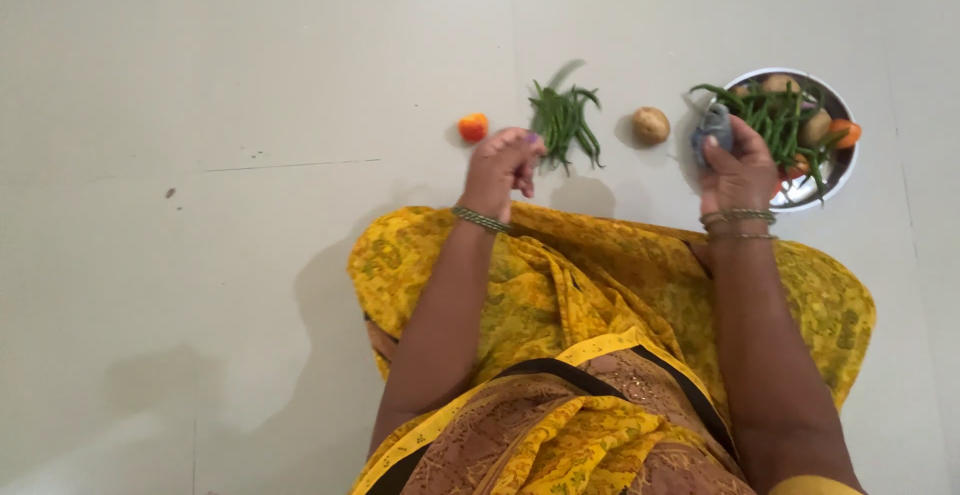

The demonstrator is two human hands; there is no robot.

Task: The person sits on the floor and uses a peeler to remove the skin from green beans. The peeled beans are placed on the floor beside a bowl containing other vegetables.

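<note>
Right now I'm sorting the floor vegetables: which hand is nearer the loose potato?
Right. The right hand is just right of the potato; the left hand is farther left, beyond the green beans.

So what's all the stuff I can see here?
tomato: one, orange-red, on the floor at the left of the row
green beans: one loose bunch, green, on the floor by the left hand
potato: one, tan, on the floor right of the beans
bowl: one, silver metal, far right, holding more beans, potatoes and tomatoes
floor: pale grey
left hand: fingers curled, near the beans
right hand: holding a greyish thing, hard to identify
</note>
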